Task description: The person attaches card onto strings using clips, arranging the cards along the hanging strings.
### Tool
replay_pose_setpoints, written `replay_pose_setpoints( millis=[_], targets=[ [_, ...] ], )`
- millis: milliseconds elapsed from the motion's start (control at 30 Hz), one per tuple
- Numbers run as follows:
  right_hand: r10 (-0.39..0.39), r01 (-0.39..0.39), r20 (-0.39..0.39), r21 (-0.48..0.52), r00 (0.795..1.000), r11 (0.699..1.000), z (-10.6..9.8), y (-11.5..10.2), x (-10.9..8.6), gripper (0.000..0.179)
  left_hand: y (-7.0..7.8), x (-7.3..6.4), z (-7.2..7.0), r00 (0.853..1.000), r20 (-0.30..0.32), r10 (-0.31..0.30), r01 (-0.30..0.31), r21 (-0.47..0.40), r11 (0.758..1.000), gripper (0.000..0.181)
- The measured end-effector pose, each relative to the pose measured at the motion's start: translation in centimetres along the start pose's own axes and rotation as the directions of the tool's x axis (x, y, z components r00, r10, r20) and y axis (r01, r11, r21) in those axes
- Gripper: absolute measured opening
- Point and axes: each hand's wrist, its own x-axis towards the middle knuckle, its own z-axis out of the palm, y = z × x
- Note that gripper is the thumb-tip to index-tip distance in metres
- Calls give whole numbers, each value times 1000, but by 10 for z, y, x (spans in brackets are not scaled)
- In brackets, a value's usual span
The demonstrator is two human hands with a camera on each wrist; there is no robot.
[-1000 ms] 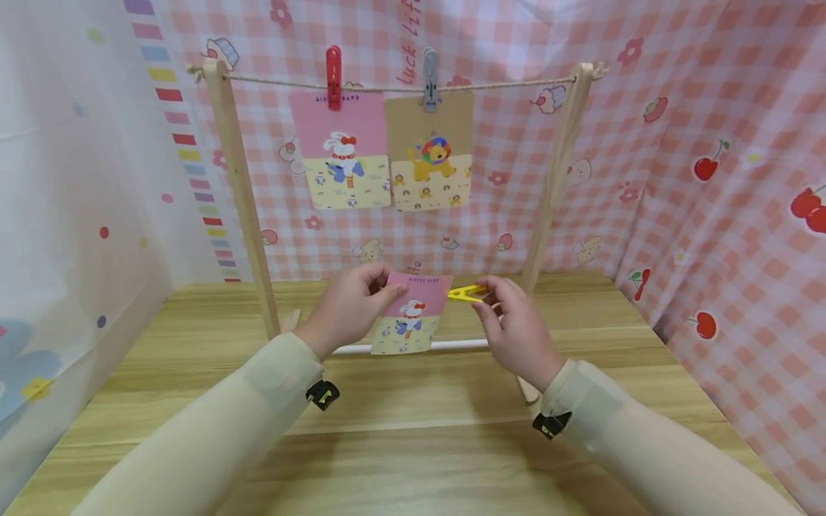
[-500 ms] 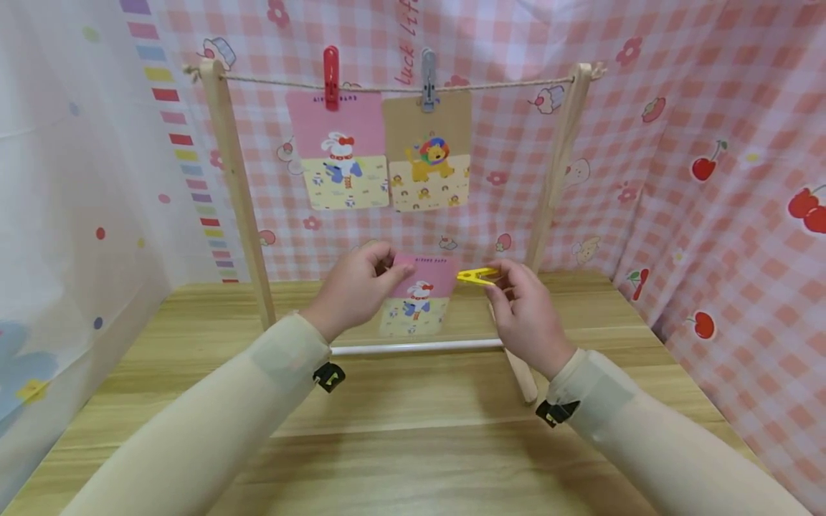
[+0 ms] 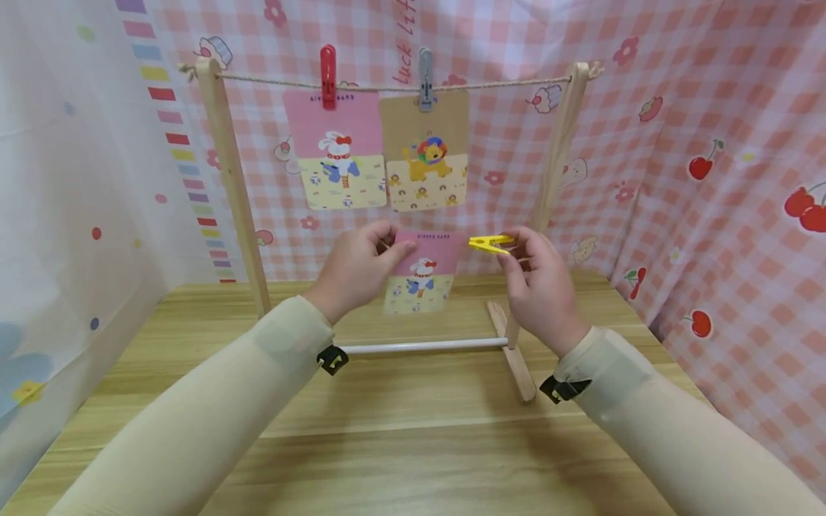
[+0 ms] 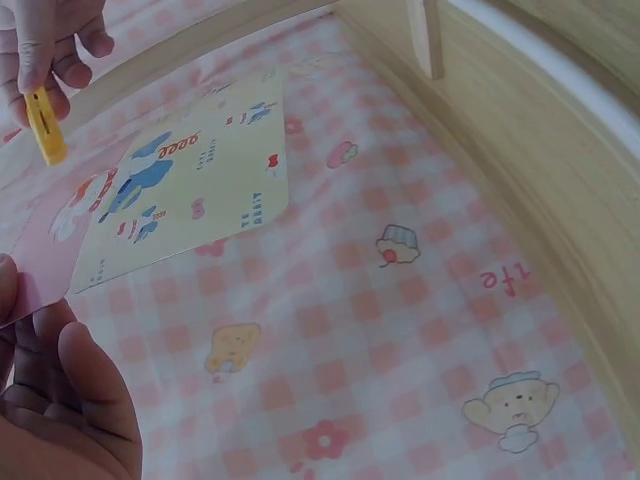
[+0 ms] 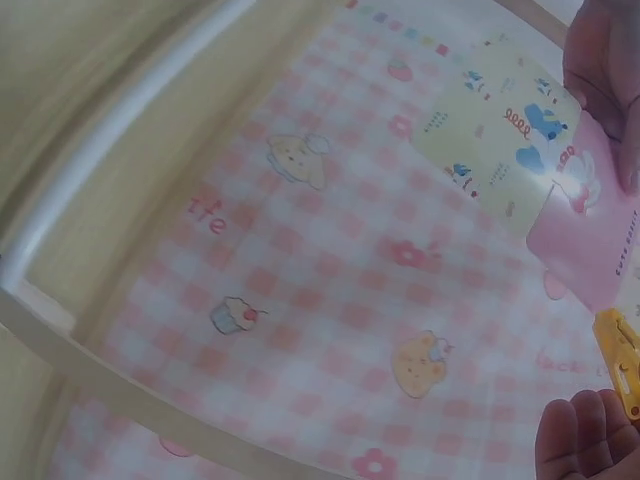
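Note:
In the head view my left hand (image 3: pixel 356 269) pinches a pink and pale-yellow card (image 3: pixel 422 276) by its upper left corner. The card bears a white rabbit and hangs below the rope, tilted a little. My right hand (image 3: pixel 538 287) pinches a yellow clothespin (image 3: pixel 490 244) by its handle end, its nose pointing at the card's upper right edge. A narrow gap separates clothespin and card in the head view. The right wrist view has the clothespin (image 5: pixel 620 360) close by the card's pink end (image 5: pixel 595 230). In the left wrist view the card (image 4: pixel 190 180) shows its yellow half.
A rope (image 3: pixel 503 82) spans two wooden posts (image 3: pixel 235 179). On it a red clothespin (image 3: pixel 328 77) holds a rabbit card (image 3: pixel 338 172), and a grey clothespin (image 3: pixel 426 79) holds a lion card (image 3: pixel 426 172). A white rod (image 3: pixel 426 347) joins the stand's feet above the wooden table (image 3: pixel 387 444).
Both hands have risen toward the rope and shifted slightly right, carrying the card and the yellow clothespin. The gap between clothespin and card has widened a little. The hanging cards stay clipped.

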Motion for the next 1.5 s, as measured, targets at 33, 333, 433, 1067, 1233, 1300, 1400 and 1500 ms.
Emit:
replay_pose_setpoints(
  millis=[33, 333, 433, 1067, 1233, 1300, 1400, 1500],
  targets=[
    [-5, 5, -3, -1, 1000, 1000, -1, -1, 1, 27, 1, 1, -1, 1000, -6, 11, -11, 6, 1000, 20],
    [-78, 77, -40, -6, 996, 997, -14, -11, 12, 29, 15, 12, -2, 997, -24, 68, -68, 18, 998, 21],
    [-96, 95, -49, -5, 994, 995, -18, -12, 16, 29, 19, 14, -3, 998, -29, 56, -55, 12, 998, 22],
    [-147, 143, -84, -55, 986, 988, -48, -33, 45, 27, 57, 33, -6, 996, -85, 31, -26, 62, 998, 22],
    [-159, 152, -110, -71, 981, 986, -55, -39, 53, 26, 66, 40, -5, 993, -103, 59, -49, 106, 993, 23],
    [-170, 159, -125, -93, 978, 983, -59, -41, 57, 27, 69, 43, -4, 991, -109, 75, -62, 118, 991, 23],
    [-197, 178, -140, -137, 970, 974, -64, -44, 63, 27, 75, 46, -4, 993, -103, 65, -52, 129, 990, 22],
    [-218, 192, -148, -170, 965, 967, -68, -47, 69, 26, 82, 48, -4, 995, -94, 41, -28, 132, 991, 23]
  ],
)
